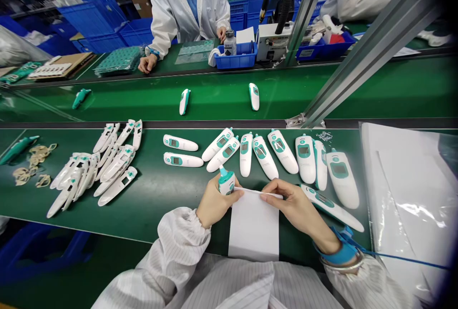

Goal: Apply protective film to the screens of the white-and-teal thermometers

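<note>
My left hand (218, 199) is wrapped round a white-and-teal ear thermometer (226, 181), its teal tip pointing up and away from me. The thumb of that hand also touches the left corner of a white sheet or flat pouch (254, 232); I cannot tell which it is. My right hand (289, 199), with a blue wrist strap, pinches the same white piece along its top edge. Beyond my hands lie several more ear thermometers (265, 156) with small grey screens. One thermometer (334, 208) rests beside my right wrist, partly hidden by the hand.
White shell halves (118, 163) are heaped at left, near rubber bands (36, 161) and a teal part (17, 150). Clear plastic covers white sheets (404, 194) at right. A green conveyor (218, 99) carries thermometers. A metal post (350, 51) slants overhead. Across sits a co-worker (189, 13).
</note>
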`<state>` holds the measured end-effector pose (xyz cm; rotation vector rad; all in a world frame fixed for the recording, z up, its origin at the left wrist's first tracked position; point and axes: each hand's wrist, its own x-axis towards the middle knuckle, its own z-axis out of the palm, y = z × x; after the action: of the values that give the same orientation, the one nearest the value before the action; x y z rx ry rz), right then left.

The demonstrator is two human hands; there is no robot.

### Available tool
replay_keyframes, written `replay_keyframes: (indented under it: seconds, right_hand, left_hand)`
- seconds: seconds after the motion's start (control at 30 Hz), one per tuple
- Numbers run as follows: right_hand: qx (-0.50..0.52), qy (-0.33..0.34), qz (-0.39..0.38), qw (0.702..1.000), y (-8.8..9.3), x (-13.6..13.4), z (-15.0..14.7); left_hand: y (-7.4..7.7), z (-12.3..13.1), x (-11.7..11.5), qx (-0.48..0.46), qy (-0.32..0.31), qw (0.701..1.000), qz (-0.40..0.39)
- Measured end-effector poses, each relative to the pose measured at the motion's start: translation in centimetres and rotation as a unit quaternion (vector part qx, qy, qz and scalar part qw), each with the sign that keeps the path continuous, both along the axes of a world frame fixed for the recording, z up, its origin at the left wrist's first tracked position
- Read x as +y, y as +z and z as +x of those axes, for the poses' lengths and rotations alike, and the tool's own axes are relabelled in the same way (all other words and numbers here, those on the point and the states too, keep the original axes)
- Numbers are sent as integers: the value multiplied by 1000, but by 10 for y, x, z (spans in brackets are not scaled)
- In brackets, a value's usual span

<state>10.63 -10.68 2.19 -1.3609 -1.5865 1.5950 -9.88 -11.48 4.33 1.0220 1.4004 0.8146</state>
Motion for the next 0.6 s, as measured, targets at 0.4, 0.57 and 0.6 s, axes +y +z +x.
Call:
replay_keyframes:
  seconds: [0.4, 0.57, 0.6]
  right_hand:
    - [-30, -22, 181, 983, -4, -2, -1]
    - [-57, -28, 282, 957, -8, -6, -1]
    - [-66, -26, 303, 950, -9, -7, -1]
  left_hand:
    - [2, 1, 4, -15, 35, 999, -26]
    - [-4, -1, 5, -26, 47, 998, -36]
    - [-5, -1, 5, -28, 48, 998, -38]
